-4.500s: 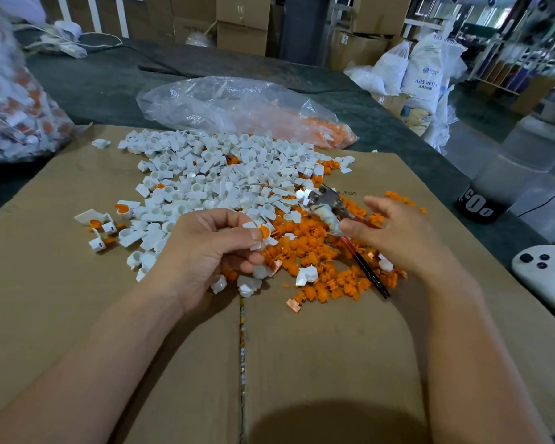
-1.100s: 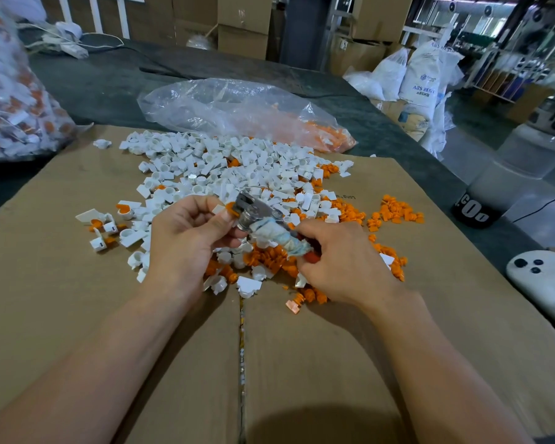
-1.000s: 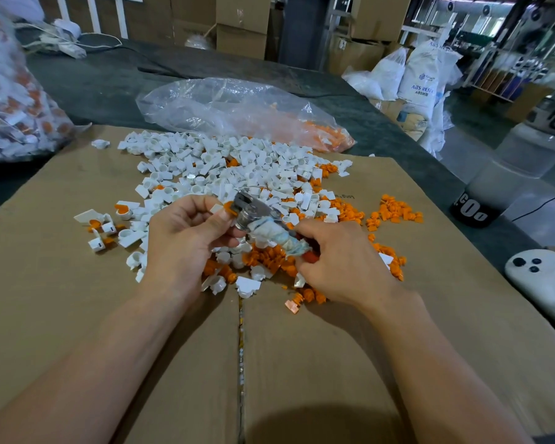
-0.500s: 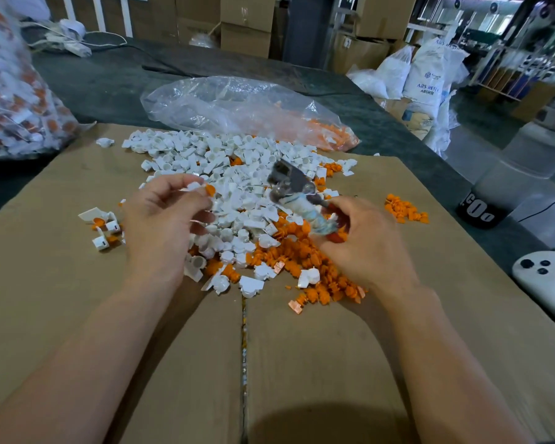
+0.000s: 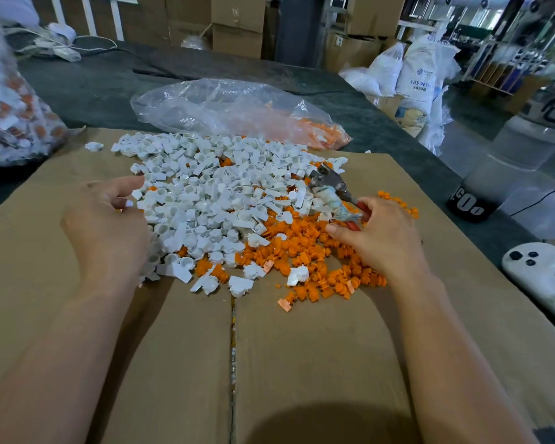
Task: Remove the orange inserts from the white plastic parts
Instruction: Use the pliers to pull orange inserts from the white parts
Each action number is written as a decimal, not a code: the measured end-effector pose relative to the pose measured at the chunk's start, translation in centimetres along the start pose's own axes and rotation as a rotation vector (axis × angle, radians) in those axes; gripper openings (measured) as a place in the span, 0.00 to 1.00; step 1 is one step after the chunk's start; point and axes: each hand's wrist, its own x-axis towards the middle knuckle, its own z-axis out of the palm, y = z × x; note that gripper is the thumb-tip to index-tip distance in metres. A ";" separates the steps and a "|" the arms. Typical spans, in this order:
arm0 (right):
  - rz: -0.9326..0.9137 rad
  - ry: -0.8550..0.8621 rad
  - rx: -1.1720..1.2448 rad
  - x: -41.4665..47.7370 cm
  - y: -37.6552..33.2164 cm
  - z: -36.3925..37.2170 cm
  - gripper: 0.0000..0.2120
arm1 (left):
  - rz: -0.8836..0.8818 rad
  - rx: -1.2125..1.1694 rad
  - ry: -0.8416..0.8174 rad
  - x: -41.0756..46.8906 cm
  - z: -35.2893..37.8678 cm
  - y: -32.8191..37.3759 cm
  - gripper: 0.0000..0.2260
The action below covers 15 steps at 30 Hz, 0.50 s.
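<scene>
A heap of white plastic parts (image 5: pixel 218 187) covers the middle of a flat cardboard sheet (image 5: pixel 302 363). Loose orange inserts (image 5: pixel 305 251) lie piled at its near right side. My left hand (image 5: pixel 106 222) hovers at the heap's left edge, thumb stretched away from loosely curled fingers, with nothing pinched between them. A small white bit shows at its fingertips. My right hand (image 5: pixel 382 238) grips the red handles of cloth-wrapped pliers (image 5: pixel 330 190). Their metal jaws point up and left over the heap's right edge.
A clear plastic bag (image 5: pixel 231 107) with orange pieces lies behind the heap. A full bag of white and orange parts (image 5: pixel 10 116) sits at far left. A translucent container (image 5: pixel 507 168) and a white device (image 5: pixel 539 267) stand off the cardboard's right edge.
My hands have parted: the left has moved out to the heap's left edge and no longer pinches a part. The right has carried the pliers out to the right, over the orange pile.
</scene>
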 end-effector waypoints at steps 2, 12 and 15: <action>0.011 -0.018 -0.029 0.0 0.0 0.1 0.33 | -0.018 0.043 0.000 0.1 -0.1 -0.1 0.27; 0.062 -0.103 -0.084 -0.1 0.1 0.2 0.37 | 0.037 0.219 -0.031 0.6 -0.1 -0.5 0.26; 0.071 -0.133 -0.083 -0.1 -0.1 0.2 0.37 | 0.192 0.174 -0.094 -0.6 0.4 0.0 0.19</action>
